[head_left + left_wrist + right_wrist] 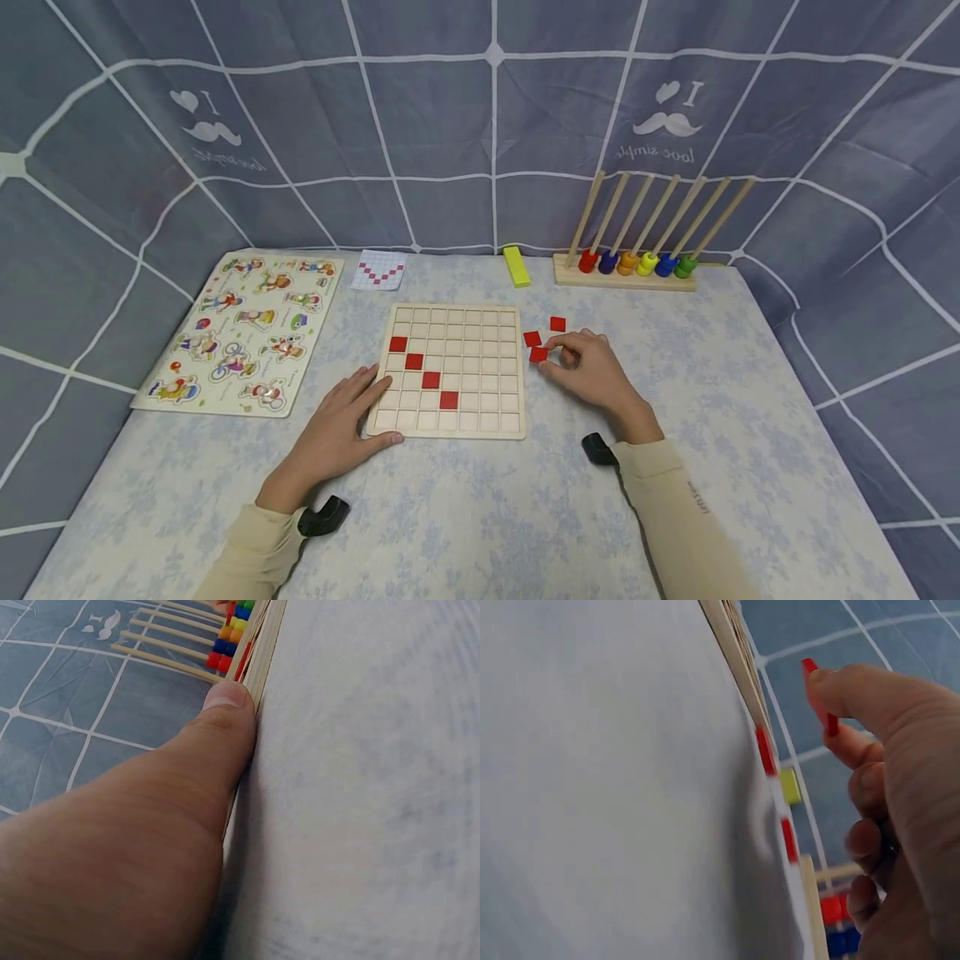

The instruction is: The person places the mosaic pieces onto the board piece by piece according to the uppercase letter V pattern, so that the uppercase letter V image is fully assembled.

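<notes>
A wooden grid board lies flat in mid-table, with several red square tiles set in a diagonal line of its cells. My left hand rests at the board's lower left corner, fingers along the left side and thumb against the near edge. Just right of the board, my right hand pinches a red tile between thumb and index finger, held above the table in the right wrist view. Two more loose tiles lie near it, one close to the board and one farther back.
Behind the board lie a pattern card with a stepped V of coloured squares and a yellow block. A wooden peg stand with coloured beads is at the back right. A picture puzzle board lies left.
</notes>
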`<state>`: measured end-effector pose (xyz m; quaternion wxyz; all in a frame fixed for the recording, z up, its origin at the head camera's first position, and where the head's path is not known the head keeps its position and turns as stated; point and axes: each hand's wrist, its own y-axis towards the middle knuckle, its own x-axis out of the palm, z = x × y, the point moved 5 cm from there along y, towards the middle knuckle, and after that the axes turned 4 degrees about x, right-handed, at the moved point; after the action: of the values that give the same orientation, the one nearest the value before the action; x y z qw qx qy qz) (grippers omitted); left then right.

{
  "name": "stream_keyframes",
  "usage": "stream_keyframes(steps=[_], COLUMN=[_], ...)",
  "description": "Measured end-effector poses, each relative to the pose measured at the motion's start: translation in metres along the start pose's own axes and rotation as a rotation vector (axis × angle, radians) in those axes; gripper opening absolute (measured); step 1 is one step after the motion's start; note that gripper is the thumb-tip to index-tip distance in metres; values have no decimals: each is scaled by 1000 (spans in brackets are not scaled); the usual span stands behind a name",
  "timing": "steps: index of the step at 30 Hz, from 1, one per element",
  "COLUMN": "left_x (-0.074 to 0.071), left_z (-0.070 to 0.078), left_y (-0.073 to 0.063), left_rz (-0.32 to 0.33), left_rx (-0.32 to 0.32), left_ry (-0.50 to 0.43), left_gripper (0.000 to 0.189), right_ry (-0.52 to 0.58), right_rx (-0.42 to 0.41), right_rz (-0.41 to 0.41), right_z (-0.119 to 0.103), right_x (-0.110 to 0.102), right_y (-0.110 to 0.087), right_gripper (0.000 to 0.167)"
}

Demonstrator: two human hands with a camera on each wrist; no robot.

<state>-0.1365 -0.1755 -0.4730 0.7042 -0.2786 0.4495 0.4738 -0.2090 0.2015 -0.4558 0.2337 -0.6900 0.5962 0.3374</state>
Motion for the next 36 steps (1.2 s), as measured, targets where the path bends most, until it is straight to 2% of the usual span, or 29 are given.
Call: stream_keyframes(steps=[5,10,20,26,36], left_x=[0,1,-1,0,-1], left_z=[1,1,1,1,2], left_y=[0,0,0,0,-1], left_rz=[-1,-9,13,7,5], left_rx=[2,4,14,4,-1], left_ry=[-8,-3,-4,-12,-11], left_gripper=[93,92,93,92,90], right_ry=[30,5,3,-43,-55], right_rx=[-31,-51,-91,-101,-84], right_rz=[-30,-68,-129,-152,-171], right_z=[-21,-39,-60,-70,-75], right_x=[15,33,62,69,74], right_y=[-2,-1,2,2,1], right_gripper=[20,21,24,23,25])
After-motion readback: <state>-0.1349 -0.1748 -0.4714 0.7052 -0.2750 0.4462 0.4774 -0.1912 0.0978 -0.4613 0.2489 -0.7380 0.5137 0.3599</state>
